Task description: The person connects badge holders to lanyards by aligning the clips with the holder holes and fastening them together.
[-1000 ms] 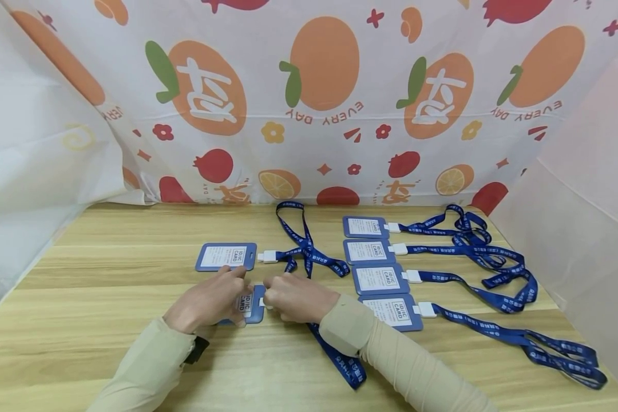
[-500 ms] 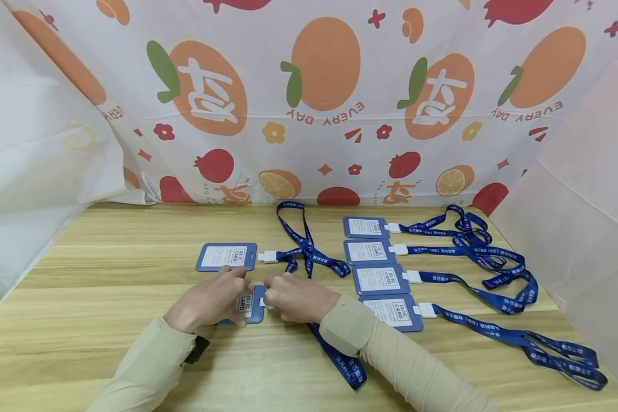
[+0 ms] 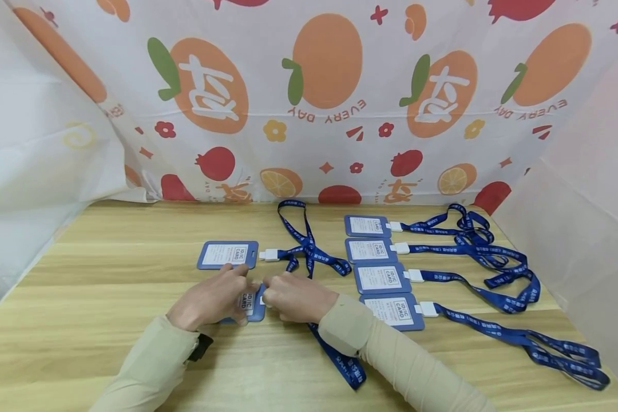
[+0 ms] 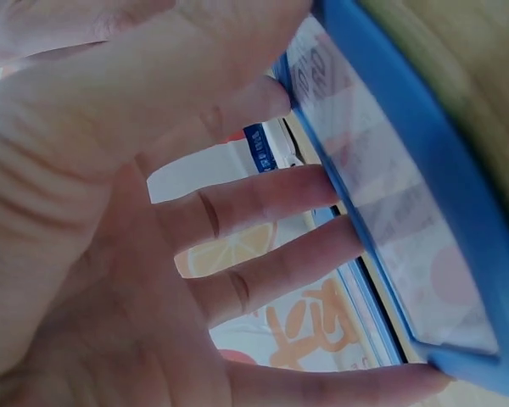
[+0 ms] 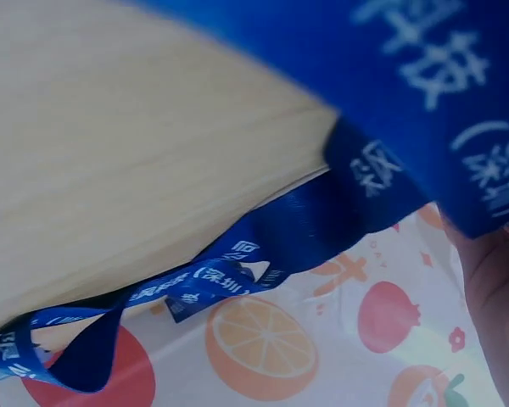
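Observation:
In the head view, my left hand (image 3: 208, 298) grips a blue-framed ID card holder (image 3: 256, 311) by its edges on the table. The left wrist view shows the fingers along one long side of that holder (image 4: 407, 212). My right hand (image 3: 301, 297) pinches the white clip end (image 3: 262, 298) of a blue lanyard at the holder's right end. Its fingers mostly hide the clip, so I cannot tell whether it is through the slot. The lanyard strap (image 3: 340, 361) runs beneath the right wrist; printed blue strap (image 5: 297, 220) fills much of the right wrist view.
Just behind lies another card holder (image 3: 226, 254), with a lanyard clip (image 3: 270, 254) at its slot and a crossed strap (image 3: 309, 246). Several card holders with lanyards (image 3: 383, 278) form a column on the right. A fruit-print cloth (image 3: 324, 143) hangs behind the wooden table (image 3: 108, 274).
The card holder under my left hand tilts slightly, and the left fingers shift a little. The right hand keeps its place at the clip. The head view moves very slightly.

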Motion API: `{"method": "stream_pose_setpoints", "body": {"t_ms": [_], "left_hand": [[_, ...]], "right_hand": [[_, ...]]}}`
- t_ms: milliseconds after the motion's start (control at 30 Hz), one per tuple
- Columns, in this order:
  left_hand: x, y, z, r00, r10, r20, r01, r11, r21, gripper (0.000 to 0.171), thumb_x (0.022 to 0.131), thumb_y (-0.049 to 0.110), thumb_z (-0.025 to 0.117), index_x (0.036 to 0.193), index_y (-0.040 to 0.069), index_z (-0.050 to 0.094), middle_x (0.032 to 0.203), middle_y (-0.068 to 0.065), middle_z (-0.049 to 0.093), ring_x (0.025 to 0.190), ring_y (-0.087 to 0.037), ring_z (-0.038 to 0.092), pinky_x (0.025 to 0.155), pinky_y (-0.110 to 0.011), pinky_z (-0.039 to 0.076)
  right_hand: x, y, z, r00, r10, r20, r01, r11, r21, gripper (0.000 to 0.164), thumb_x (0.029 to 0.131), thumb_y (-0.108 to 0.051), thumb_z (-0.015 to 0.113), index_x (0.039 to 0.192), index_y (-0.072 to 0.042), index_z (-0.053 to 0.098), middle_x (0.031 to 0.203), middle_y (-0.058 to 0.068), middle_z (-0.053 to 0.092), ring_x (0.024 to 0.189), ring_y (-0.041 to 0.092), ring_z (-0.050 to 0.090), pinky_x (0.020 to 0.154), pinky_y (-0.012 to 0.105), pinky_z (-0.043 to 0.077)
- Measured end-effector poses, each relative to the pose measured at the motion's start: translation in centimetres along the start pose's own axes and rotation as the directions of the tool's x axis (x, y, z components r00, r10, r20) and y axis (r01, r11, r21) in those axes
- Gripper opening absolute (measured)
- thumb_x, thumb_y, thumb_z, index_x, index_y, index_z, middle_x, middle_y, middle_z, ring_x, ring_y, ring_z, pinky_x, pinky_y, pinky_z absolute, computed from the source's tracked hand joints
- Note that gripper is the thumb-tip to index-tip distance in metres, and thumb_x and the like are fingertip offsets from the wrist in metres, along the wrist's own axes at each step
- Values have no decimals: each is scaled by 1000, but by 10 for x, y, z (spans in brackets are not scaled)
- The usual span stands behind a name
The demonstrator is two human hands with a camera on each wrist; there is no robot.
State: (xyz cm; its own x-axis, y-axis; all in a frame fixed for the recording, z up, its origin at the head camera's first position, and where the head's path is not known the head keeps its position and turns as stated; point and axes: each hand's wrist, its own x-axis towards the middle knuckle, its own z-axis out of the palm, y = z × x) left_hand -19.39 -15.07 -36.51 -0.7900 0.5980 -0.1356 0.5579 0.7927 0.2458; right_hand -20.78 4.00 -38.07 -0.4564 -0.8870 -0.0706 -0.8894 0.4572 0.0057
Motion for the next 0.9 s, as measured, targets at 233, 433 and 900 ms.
{"method": "stream_pose_setpoints", "body": {"t_ms": [233, 433, 900], "left_hand": [[0, 1, 1, 1000, -16, 2, 16, 1000, 6, 62, 64, 23, 94, 120, 3, 75, 104, -9, 59, 85, -23, 49, 69, -33, 50], [-1, 3, 3, 999, -48, 17, 49, 999, -22, 62, 65, 22, 94, 120, 2, 74, 105, -9, 58, 87, -23, 49, 73, -35, 51], [-3, 3, 1, 999, -38, -6, 38, 999, -5, 59, 66, 23, 94, 118, 3, 76, 103, -8, 59, 88, -23, 51, 74, -35, 49]], "right_hand": [[-2, 5, 1, 1000, -10, -24, 10, 999, 37, 16, 94, -6, 72, 109, -9, 79, 107, 6, 71, 87, 8, 68, 72, 7, 48], [-6, 11, 3, 999, -25, -35, 29, 993, 114, 17, 95, -11, 72, 111, -10, 79, 106, 4, 70, 80, 4, 59, 74, 7, 46], [-4, 12, -1, 1000, 4, -25, 0, 992, 128, 22, 91, -13, 78, 113, -11, 79, 111, 3, 71, 94, 6, 64, 85, 10, 48]]}}
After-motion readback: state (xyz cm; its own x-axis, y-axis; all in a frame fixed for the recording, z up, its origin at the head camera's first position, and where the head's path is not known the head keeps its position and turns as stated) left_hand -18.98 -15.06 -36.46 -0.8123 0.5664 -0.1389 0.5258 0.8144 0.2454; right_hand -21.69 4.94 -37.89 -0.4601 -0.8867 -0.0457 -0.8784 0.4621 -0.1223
